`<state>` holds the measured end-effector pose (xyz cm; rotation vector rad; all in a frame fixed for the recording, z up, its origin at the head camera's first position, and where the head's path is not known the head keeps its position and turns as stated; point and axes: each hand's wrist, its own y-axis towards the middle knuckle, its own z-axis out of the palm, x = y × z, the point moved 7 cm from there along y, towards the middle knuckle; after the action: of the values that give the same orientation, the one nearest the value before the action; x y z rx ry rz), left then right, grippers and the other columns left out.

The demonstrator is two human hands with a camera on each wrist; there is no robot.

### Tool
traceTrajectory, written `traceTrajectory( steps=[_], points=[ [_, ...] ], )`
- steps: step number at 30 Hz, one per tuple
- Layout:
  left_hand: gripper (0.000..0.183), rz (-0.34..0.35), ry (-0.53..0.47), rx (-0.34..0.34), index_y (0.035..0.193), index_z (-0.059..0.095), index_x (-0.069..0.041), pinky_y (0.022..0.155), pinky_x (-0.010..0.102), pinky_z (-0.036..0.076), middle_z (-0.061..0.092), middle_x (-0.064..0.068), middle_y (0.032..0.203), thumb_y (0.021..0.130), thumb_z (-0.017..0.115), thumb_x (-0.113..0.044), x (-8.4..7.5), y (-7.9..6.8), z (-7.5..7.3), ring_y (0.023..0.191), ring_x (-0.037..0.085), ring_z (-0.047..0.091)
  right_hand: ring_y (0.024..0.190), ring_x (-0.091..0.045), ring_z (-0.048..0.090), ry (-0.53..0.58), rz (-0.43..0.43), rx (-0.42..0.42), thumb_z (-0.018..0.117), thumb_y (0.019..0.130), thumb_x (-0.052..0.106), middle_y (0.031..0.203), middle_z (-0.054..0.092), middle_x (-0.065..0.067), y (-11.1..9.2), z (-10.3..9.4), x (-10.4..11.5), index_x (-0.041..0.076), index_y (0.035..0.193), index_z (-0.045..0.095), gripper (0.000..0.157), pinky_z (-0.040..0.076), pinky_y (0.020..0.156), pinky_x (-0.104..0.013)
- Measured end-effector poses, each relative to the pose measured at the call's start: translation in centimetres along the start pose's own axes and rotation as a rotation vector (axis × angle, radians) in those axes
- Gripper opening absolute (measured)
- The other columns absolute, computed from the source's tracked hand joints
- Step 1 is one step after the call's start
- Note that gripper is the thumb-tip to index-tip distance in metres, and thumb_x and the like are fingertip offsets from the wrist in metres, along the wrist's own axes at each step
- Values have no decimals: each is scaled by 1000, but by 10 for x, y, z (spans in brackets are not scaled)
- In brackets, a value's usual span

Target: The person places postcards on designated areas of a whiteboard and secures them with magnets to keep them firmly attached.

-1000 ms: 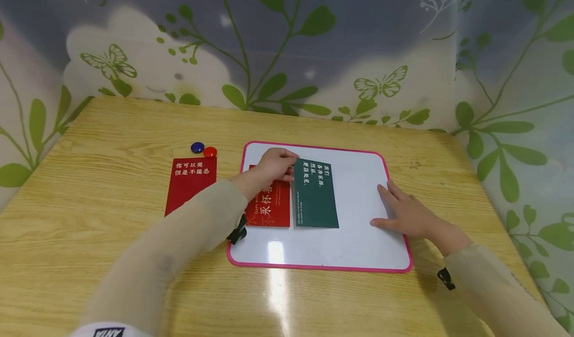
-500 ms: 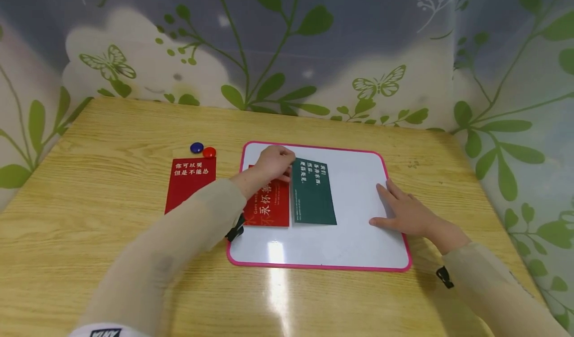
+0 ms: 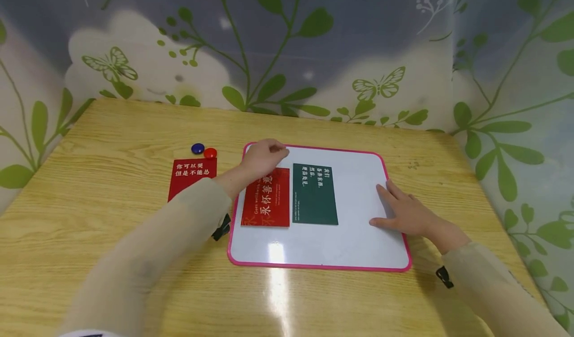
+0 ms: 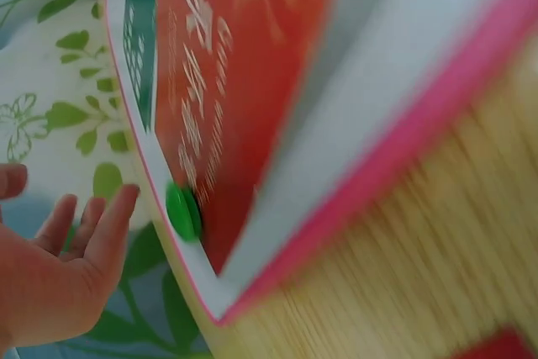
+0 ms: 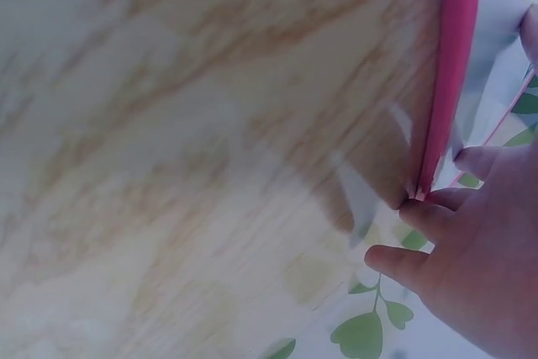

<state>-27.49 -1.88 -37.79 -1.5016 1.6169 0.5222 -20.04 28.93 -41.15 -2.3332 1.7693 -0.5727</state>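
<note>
A whiteboard (image 3: pixel 354 247) with a pink frame lies on the table. On it, a dark green card (image 3: pixel 316 207) with white writing lies to the right of a red card (image 3: pixel 273 210). My left hand (image 3: pixel 263 158) hovers over the top of the red card, its fingers loosely bent around nothing, and hides that card's upper corner. In the left wrist view a round green magnet (image 4: pixel 183 211) sits at the edge of the red card. My right hand (image 3: pixel 408 215) rests on the board's right edge with spread fingers, several of them at the pink frame (image 5: pixel 450 65).
Left of the board, another red card (image 3: pixel 190 180) lies on the wooden table (image 3: pixel 112 187), partly covered by my left sleeve. A blue magnet (image 3: pixel 198 148) and a red magnet (image 3: pixel 210 153) lie just above it. A patterned cloth (image 3: pixel 179 43) hangs behind the table.
My left hand has let go of the green card and moved left, over the top of the red card. The green card now lies flat. My right hand stays in place.
</note>
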Motion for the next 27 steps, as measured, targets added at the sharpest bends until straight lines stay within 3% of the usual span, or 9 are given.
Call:
traceTrajectory(
  steps=[5, 11, 18, 27],
  points=[
    [48, 104, 90, -25, 134, 48, -11, 109, 44, 35, 45, 9, 141, 94, 52, -37, 2, -2, -17, 132, 27, 38, 136, -50, 20, -12, -7, 1, 60, 79, 61, 151, 12, -32, 1, -1, 1, -1, 147, 21, 100, 18, 105, -69],
    [54, 188, 272, -75, 138, 45, -12, 115, 53, 19, 30, 12, 152, 91, 54, -39, 11, -3, -35, 143, 33, 16, 138, -49, 16, -11, 6, -1, 59, 79, 63, 151, 14, -31, 1, -3, 2, 1, 147, 20, 99, 14, 105, -70],
    [62, 189, 462, -58, 141, 41, -13, 110, 66, 3, 15, 19, 155, 89, 54, -45, 26, -3, -50, 142, 44, 0, 139, -47, 14, -17, -45, -49, 55, 84, 59, 152, 16, -28, 6, -10, 24, 2, 148, 21, 93, 14, 108, -67],
    [61, 183, 505, -74, 138, 44, -13, 108, 68, -4, 13, 20, 155, 89, 55, -46, 42, -7, -65, 142, 46, -2, 142, -44, 9, -8, -153, -24, 54, 86, 58, 156, 10, -22, 18, -10, 73, 7, 150, 17, 90, 10, 111, -63]
  ],
)
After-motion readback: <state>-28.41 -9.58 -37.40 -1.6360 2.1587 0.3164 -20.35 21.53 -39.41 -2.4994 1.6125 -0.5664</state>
